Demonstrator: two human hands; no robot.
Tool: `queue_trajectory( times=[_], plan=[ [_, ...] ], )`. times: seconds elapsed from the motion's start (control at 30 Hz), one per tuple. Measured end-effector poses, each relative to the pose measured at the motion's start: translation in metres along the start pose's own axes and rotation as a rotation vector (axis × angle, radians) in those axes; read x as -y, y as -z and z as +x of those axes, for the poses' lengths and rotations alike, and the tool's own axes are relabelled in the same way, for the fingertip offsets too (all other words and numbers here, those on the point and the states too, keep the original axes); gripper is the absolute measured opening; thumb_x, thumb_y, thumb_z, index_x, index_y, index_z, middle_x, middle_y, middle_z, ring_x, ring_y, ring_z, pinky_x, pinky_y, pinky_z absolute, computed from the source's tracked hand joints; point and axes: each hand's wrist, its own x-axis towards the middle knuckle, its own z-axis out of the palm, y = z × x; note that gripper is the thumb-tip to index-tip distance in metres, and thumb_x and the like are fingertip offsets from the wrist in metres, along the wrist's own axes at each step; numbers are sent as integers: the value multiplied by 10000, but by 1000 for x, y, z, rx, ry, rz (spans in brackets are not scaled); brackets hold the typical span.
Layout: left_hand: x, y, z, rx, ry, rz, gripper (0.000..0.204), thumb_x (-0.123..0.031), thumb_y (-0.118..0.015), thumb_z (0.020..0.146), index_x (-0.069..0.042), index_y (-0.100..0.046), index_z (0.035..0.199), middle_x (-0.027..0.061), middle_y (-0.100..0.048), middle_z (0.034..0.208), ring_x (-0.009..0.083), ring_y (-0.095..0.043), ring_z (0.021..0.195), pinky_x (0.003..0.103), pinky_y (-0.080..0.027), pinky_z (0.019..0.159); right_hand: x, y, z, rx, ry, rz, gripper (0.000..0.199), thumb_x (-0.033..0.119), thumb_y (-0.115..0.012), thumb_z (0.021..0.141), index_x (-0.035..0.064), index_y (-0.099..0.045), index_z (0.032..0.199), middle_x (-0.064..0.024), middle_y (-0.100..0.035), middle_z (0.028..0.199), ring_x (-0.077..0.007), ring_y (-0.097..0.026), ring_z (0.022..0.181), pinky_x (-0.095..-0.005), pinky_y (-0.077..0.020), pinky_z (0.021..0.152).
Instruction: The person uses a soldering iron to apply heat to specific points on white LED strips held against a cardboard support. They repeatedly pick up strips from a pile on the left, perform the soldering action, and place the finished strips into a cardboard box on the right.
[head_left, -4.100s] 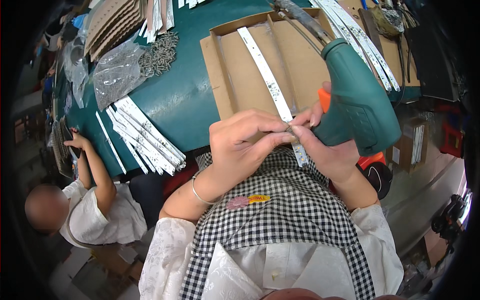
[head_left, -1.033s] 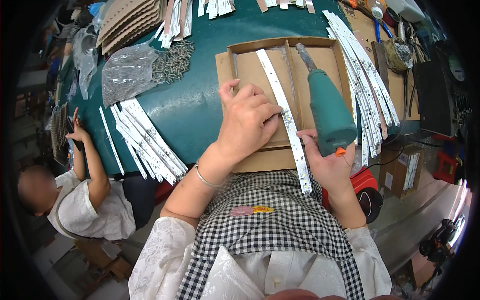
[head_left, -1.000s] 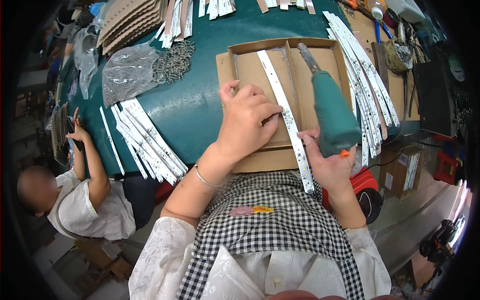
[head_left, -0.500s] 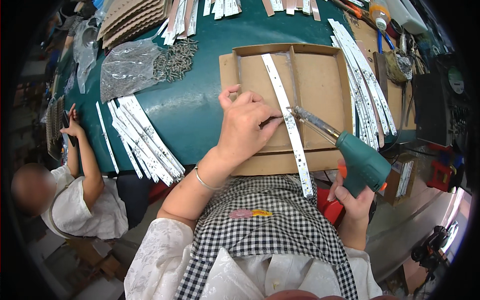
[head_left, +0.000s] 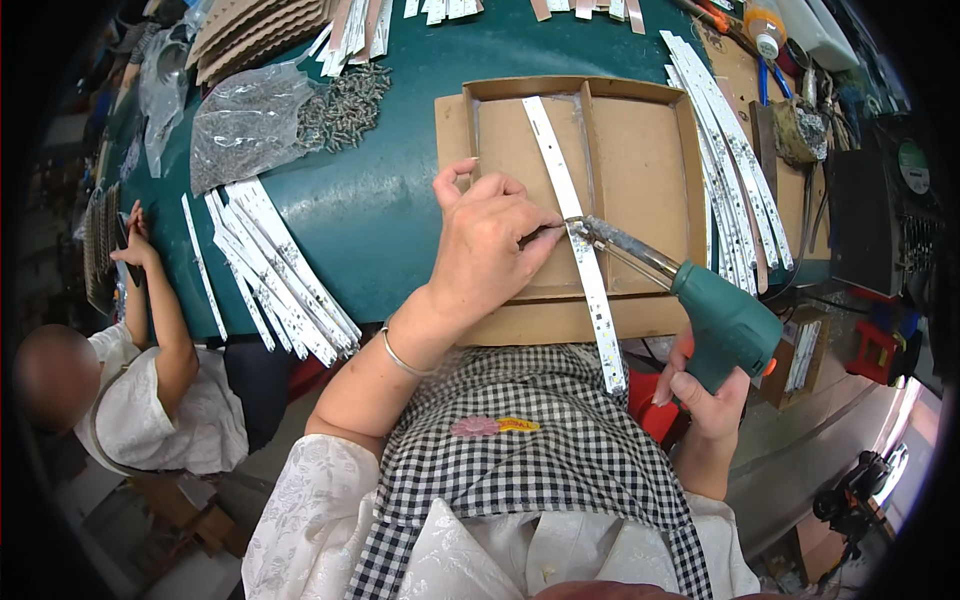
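Note:
My right hand (head_left: 706,392) grips the green soldering gun (head_left: 728,325) by its handle. Its metal tip meets a long white LED circuit strip (head_left: 590,275) at mid-length. The strip lies slanted across a shallow cardboard tray (head_left: 640,190), and its near end juts over the front edge. My left hand (head_left: 495,230) is pinched at the strip's left edge, close to the tip, thumb against index finger. Something small and dark shows between those fingertips, too small to name. The other fingers of that hand are curled, the little finger raised.
Stacked circuit strips lie left (head_left: 270,265) and right (head_left: 725,165) of the tray. A plastic bag (head_left: 250,125) lies beside a heap of small metal parts (head_left: 345,108) on the green table (head_left: 410,130). Another person (head_left: 165,400) sits at far left. An orange-capped bottle (head_left: 765,30) stands at back right.
The soldering gun's tip has shifted slightly left and down onto the strip, nearer my left fingertips. The whole view has moved a little; both hands keep their grips.

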Motion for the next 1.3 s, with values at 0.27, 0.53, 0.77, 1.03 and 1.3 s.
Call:
queue_trajectory(
  times=[0.27, 0.53, 0.77, 1.03, 1.3],
  plan=[
    [-1, 1, 1, 16, 4, -3, 136, -99, -855, 686, -142, -779, 791, -40, -606, 653, 135, -600, 787, 467, -310, 1008, -6, 5, -2, -15, 1, 11, 509, -85, -697, 853, -88, -458, 1302, -162, -592, 1001, -194, -667, 694, -299, -594, 577],
    [-1, 2, 1, 23, 2, 9, 129, -99, -853, 688, -144, -773, 780, -41, -608, 650, 135, -602, 792, 465, -309, 1001, -13, 8, -6, -50, 17, -138, 558, -118, -709, 814, -76, -460, 1311, -139, -588, 945, -183, -639, 678, -306, -591, 562],
    [-2, 2, 1, 19, 3, -1, 141, -107, -855, 681, -149, -776, 790, -36, -607, 674, 137, -601, 797, 467, -308, 1000, -9, 9, -10, -90, 80, -111, 657, -16, -753, 815, -104, -406, 1366, -129, -543, 859, -194, -608, 615, -296, -560, 505],
    [-1, 2, 0, 19, -7, 13, 101, -128, -831, 699, -136, -751, 761, -29, -657, 660, 159, -612, 828, 495, -314, 981, -4, 13, -4, -166, 222, 50, 762, 55, -818, 797, -103, -376, 1398, -212, -570, 1158, -184, -591, 686, -300, -549, 443],
    [-1, 1, 2, 25, -17, 7, 118, -116, -840, 691, -133, -756, 772, -28, -641, 659, 158, -605, 815, 484, -317, 986, -18, 21, -6, -41, 183, 44, 782, 11, -788, 799, -82, -350, 1440, -268, -506, 1369, -180, -575, 720, -306, -567, 465]
  ],
)
